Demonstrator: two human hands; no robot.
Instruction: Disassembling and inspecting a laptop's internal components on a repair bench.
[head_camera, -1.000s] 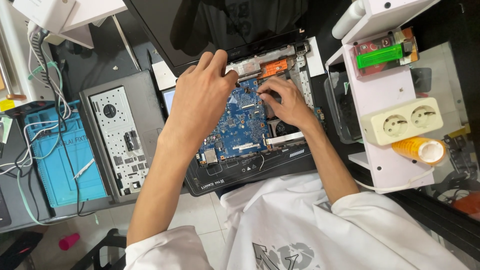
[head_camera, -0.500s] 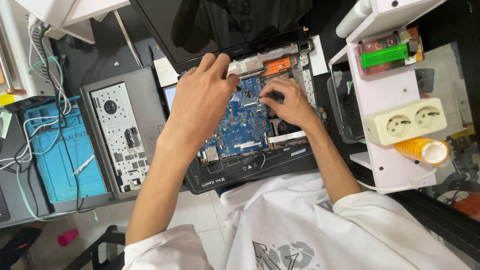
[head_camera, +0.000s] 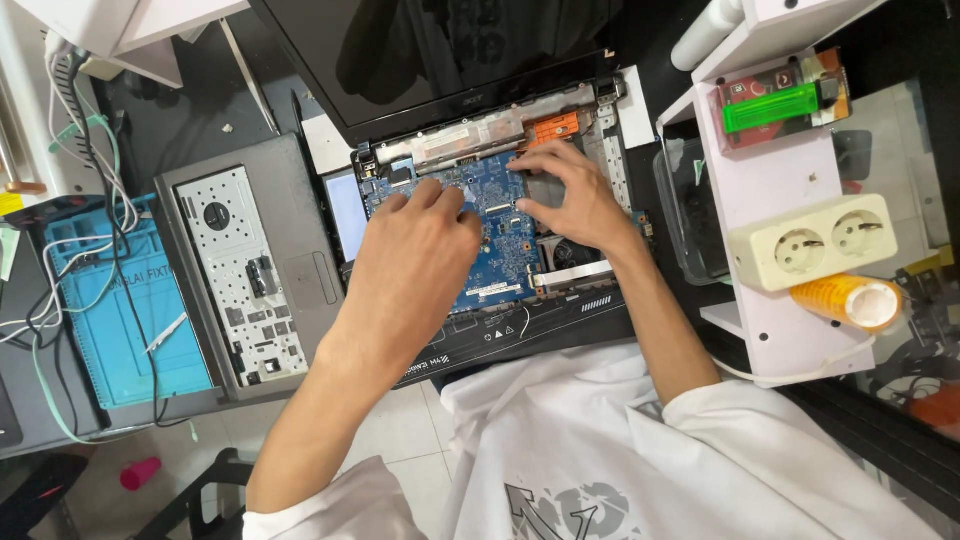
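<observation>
Opened laptop (head_camera: 520, 310) at centre, glossy blue circuit board (head_camera: 497, 235) exposed, left hand (head_camera: 415, 265) lying flat on it, fingers together, right hand (head_camera: 570, 195) at two o'clock, fingertips (head_camera: 522, 163) seemingly pressing the board's edge, grip hidden, grey ribbed keyboard cover (head_camera: 250, 270) at nine o'clock.

A dark, blank laptop screen (head_camera: 440, 50) lies beyond both hands. A small pale-blue rectangular label (head_camera: 347, 215) sits just left of the left hand (head_camera: 415, 265), at the board's edge.

Left desk edge: blue mat (head_camera: 110, 330), grey cover panel (head_camera: 250, 270) beside it. Right: white shelf (head_camera: 770, 180) carrying socket strip (head_camera: 815, 240), green lighter (head_camera: 770, 107), orange tape roll (head_camera: 845, 300).
</observation>
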